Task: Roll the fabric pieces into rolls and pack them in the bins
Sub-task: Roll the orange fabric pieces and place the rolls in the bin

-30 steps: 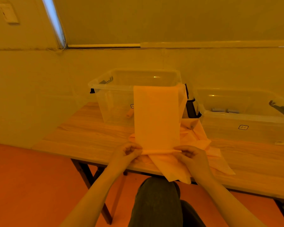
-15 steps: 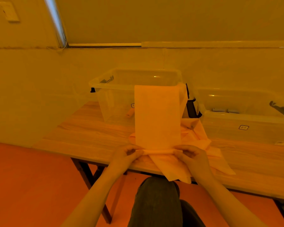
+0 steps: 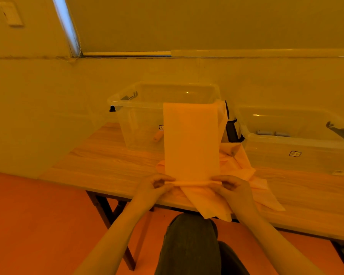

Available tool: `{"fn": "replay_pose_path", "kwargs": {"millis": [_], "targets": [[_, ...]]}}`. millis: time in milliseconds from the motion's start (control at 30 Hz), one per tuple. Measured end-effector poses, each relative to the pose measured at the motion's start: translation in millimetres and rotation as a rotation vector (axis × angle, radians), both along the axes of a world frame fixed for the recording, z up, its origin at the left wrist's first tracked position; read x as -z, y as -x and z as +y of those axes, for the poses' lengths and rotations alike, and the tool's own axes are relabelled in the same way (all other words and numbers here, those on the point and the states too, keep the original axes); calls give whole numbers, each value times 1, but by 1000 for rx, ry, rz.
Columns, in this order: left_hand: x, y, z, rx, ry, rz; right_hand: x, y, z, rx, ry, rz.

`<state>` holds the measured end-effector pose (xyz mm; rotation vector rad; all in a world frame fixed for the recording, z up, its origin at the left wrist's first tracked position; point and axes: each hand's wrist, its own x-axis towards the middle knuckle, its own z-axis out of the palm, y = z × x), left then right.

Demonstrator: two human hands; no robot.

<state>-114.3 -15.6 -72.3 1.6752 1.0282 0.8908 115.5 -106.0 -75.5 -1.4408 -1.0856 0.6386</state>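
A long pale orange fabric strip [image 3: 191, 139] runs from the table's near edge up over the rim of the left clear bin [image 3: 139, 118]. Its near end is curled into a thin roll. My left hand [image 3: 155, 185] pinches the roll's left end and my right hand [image 3: 231, 185] pinches its right end. More fabric pieces [image 3: 244, 175] lie in a loose heap under and to the right of the strip, one corner hanging over the table edge. A finished orange roll [image 3: 158, 136] lies inside the left bin. The right clear bin [image 3: 298, 153] holds two grey rolls [image 3: 272, 133].
Both bins stand on a wooden table [image 3: 107, 167] against a pale wall. Black latch handles sit on the bins, one between them [image 3: 231, 128]. My knee in dark trousers [image 3: 191, 241] is below the table edge, above an orange floor.
The hands have turned the fabric's near end a little further, so the roll sits slightly higher on the strip. The bins and heap have not moved.
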Motion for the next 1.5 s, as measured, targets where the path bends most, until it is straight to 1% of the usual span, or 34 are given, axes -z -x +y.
{"fn": "replay_pose_path", "kwargs": {"millis": [167, 300, 567, 700, 867, 1100, 1333, 1500], "targets": [[-1, -2, 0, 3, 28, -30, -1, 1, 0, 6, 5, 1], [1, -1, 0, 8, 26, -41, -1, 1, 1, -4, 0, 42], [-2, -3, -2, 1, 13, -18, 2, 0, -1, -51, 6, 55], [0, -3, -2, 9, 32, -43, 2, -1, 0, -45, -3, 42], [-2, -2, -3, 3, 1, -15, 0, 0, 0, -35, -20, 36], [-2, -2, -2, 18, 20, -46, 1, -1, -1, -61, 0, 27], [0, -1, -2, 7, -4, 4, -2, 3, -2, -49, -12, 44], [-3, -3, -4, 20, 7, -26, -1, 2, -2, -64, -3, 73]]}}
